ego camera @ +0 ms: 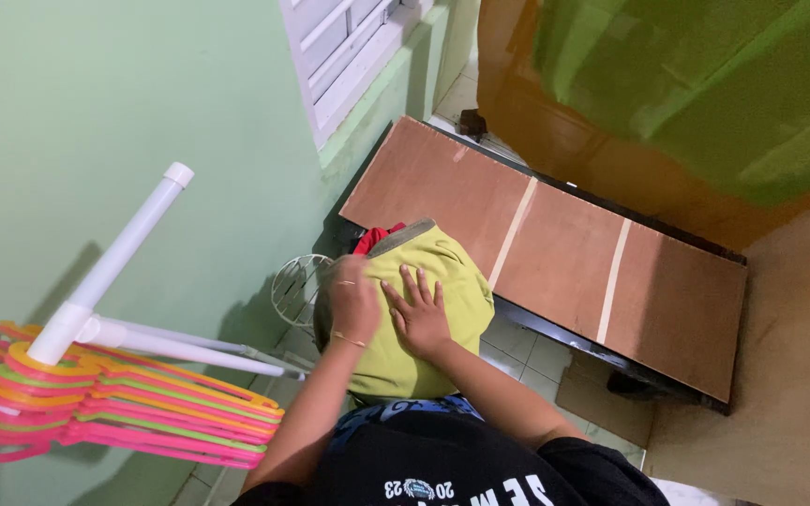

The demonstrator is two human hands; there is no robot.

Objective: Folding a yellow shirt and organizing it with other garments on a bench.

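Observation:
A yellow-green garment (424, 323) lies bunched on top of a pile in front of me, with a red cloth (377, 236) peeking out behind it. My left hand (353, 302) curls over the garment's left edge, gripping the fabric. My right hand (419, 314) rests flat on the middle of the garment, fingers spread. Both forearms reach down from my black shirt.
A white pipe rack (110, 272) at the left carries several pink, orange and green hangers (114, 403). A brown board (555, 253) lies on a dark low frame to the right. A white wire basket (297, 286) stands by the green wall. Green cloth (705, 84) hangs at the upper right.

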